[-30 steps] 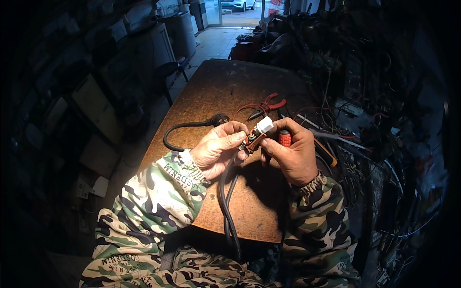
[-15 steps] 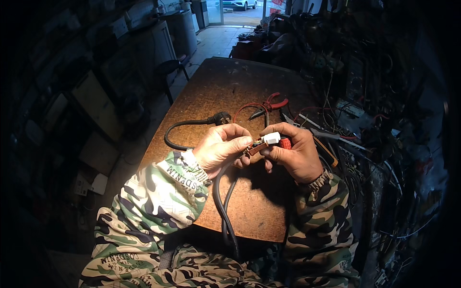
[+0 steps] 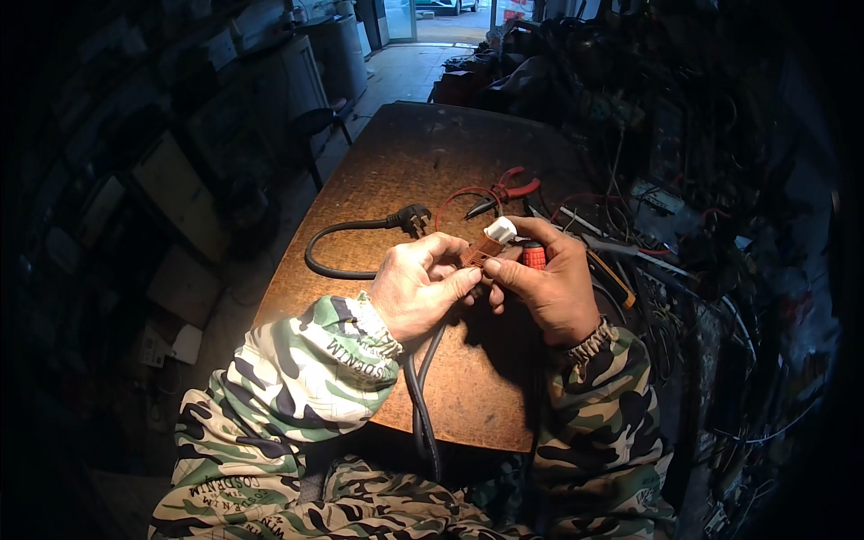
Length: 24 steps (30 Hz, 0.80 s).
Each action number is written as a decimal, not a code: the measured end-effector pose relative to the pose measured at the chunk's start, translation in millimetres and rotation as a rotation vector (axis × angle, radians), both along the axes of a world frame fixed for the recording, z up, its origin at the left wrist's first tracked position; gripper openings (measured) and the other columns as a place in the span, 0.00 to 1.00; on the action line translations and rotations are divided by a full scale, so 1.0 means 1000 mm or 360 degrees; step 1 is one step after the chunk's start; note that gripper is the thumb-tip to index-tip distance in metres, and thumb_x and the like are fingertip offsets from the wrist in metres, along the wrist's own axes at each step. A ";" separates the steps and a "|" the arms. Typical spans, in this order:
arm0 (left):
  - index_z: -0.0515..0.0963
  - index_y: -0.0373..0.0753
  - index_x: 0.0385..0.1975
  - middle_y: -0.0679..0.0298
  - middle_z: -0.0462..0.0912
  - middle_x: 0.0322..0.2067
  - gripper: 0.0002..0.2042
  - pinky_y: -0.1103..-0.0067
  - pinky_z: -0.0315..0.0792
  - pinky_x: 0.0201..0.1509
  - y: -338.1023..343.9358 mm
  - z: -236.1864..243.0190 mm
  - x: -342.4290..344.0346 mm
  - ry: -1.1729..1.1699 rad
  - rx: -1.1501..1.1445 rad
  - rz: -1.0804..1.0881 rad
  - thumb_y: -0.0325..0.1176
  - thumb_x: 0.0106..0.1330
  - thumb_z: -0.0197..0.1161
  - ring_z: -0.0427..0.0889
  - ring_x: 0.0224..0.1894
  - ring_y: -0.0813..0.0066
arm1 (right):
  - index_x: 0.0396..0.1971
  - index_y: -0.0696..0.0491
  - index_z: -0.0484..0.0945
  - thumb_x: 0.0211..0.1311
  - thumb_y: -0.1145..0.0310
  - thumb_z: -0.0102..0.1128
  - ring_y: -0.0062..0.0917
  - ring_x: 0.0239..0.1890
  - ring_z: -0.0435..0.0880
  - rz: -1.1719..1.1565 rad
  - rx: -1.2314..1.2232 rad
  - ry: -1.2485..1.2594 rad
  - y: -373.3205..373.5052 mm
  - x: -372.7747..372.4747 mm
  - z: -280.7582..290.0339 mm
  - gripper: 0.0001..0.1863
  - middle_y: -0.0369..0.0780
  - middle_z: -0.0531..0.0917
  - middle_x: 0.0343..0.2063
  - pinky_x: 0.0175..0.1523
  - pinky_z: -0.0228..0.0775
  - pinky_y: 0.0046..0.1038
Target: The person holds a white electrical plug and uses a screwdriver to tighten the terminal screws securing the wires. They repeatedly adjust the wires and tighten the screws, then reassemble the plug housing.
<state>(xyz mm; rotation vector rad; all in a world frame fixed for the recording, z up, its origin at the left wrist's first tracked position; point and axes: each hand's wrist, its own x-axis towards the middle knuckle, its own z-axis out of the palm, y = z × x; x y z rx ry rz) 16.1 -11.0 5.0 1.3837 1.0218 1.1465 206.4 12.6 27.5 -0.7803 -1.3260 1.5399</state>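
Both my hands meet over the wooden table (image 3: 396,171), fingers closed around a small brown and white connector. My left hand (image 3: 418,283) pinches the near, brown end of the connector (image 3: 486,250). My right hand (image 3: 553,288) grips its side with thumb and fingers, and the white end points up and away. A thick black cable (image 3: 419,387) runs from under my hands over the table's near edge. Beside my right fingers shows a red ribbed handle (image 3: 535,256); I cannot tell whether that hand holds it. My fingers hide part of the connector.
Beyond my left hand lies a black plug (image 3: 414,219) on a looped cable. Red-handled pliers (image 3: 515,187) and thin red wire lie farther back. Tools and wires crowd the right side, with a yellow-orange tool (image 3: 621,286) among them. A dark stool (image 3: 315,126) stands at left.
The connector has turned, so more of its brown side shows and its white end tips upward. My left thumb has moved lower and right, and my right fingers have shifted along it.
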 end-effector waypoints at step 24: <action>0.71 0.23 0.51 0.55 0.83 0.36 0.17 0.84 0.79 0.32 -0.001 0.002 0.003 -0.0071 -0.0171 0.0053 0.28 0.70 0.63 0.85 0.31 0.77 | 0.34 0.66 0.77 0.64 0.76 0.65 0.18 0.18 0.80 0.0046 -0.0095 -0.0036 0.002 -0.004 -0.009 0.08 0.42 0.83 0.22 0.20 0.72 0.18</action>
